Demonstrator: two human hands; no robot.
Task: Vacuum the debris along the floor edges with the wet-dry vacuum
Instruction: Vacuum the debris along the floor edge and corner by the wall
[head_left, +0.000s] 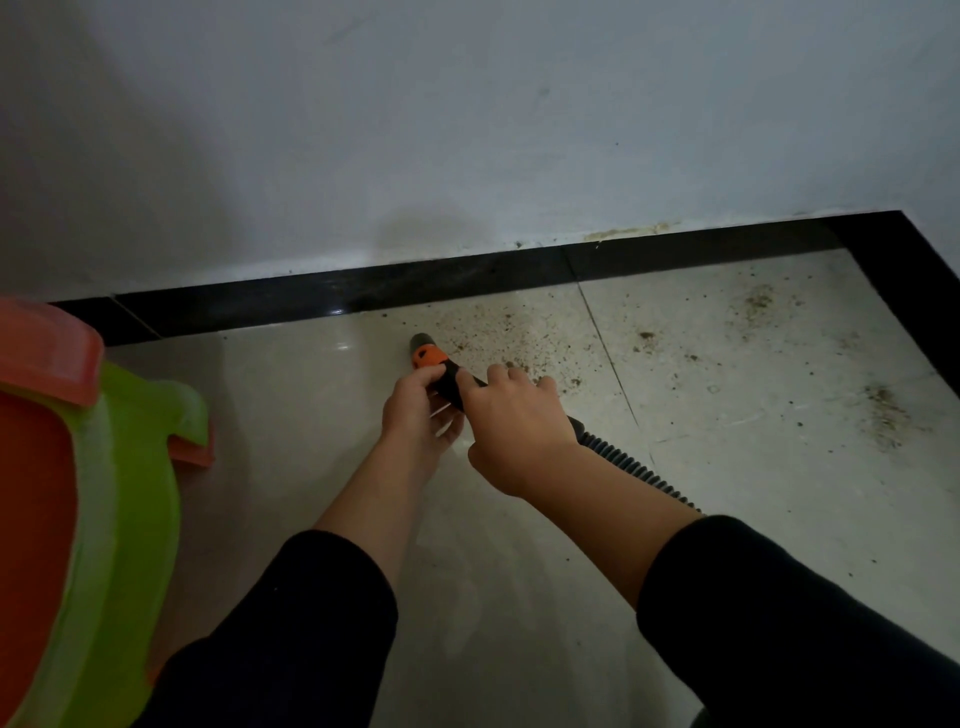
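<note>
The left hand (415, 410) pinches the black vacuum nozzle with an orange collar (428, 356) just behind that collar. The right hand (511, 431) is curled round its grip, ahead of the ribbed black hose (639, 470). The nozzle tip sits near the glossy black baseboard (363, 291), beside brown gritty debris (514, 338) scattered along it.

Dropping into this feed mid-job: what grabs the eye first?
The left hand and right hand both grip the black-and-orange vacuum nozzle at centre, its tip near the black baseboard. Brown debris speckles the pale tiles to its right, toward the corner. Green and orange plastic stools crowd the left edge.
</note>
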